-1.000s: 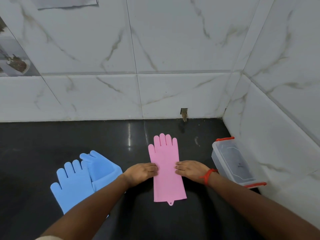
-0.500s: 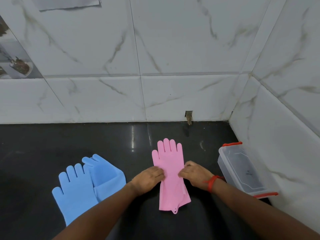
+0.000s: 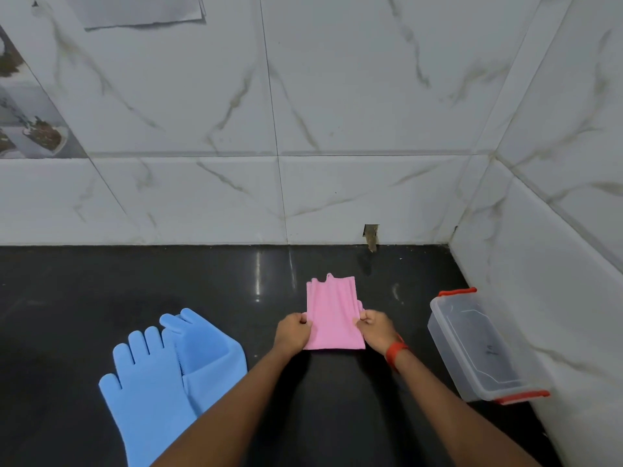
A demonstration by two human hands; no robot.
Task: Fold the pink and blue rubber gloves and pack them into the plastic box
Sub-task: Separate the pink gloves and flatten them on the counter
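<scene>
Since half a second earlier, the pink glove [image 3: 333,315] had been doubled over: its cuff, which had lain at the near end, now sat on top at the far end, its small hanging tab pointing toward the wall. The folded glove lay on the black countertop [image 3: 101,291], its long axis still running near to far, the crease nearest the person. The left hand [image 3: 292,332] pinched its left edge and the right hand [image 3: 377,330] pinched its right edge, both closed on the rubber. Two blue gloves [image 3: 168,375] lay overlapping at the near left, fingers pointing far. The clear plastic box [image 3: 482,345] stood open against the right wall.
</scene>
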